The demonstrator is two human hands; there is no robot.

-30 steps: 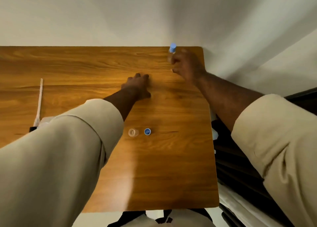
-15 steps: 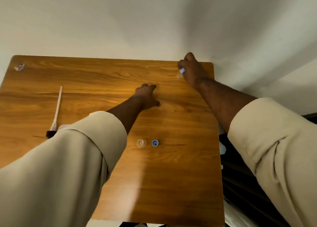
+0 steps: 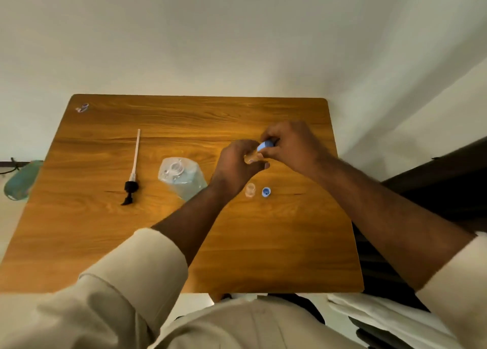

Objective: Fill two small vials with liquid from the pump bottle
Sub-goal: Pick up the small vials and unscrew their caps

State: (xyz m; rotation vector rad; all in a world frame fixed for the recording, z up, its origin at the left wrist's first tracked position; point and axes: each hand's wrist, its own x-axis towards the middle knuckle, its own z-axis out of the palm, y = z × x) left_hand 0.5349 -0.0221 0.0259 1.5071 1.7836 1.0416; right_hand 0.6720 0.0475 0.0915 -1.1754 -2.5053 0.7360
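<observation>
The right hand (image 3: 288,144) was curled round a blue cap (image 3: 264,145), pinching it between thumb and fingertips, and the left hand (image 3: 237,164) met it from the other side, fingers bent round a small clear vial (image 3: 251,158) that showed only as a pale sliver between the two. Cap and vial were touching or very nearly so; whether the cap was being twisted off or on could not be told, though with the task barely begun, off seemed the likelier reading. Both hands were held above the table (image 3: 105,243), near its far right part.

Just below the left hand, nearer the person, a second vial (image 3: 250,190) stood open, with its own blue cap (image 3: 266,191) lying beside it, just apart. Left of the left wrist stood the bottle (image 3: 181,177), clear, with pale liquid inside and its neck open. Its pump (image 3: 131,184) lay further left, well apart from the hands, black head toward the person and dip tube pointing away.

As for progress: the bottle looked opened and one vial uncapped; the other was in hand. No liquid could be made out in the standing vial, though it was too small to be sure. By that judgement, both fillings remained, and the recapping after them
</observation>
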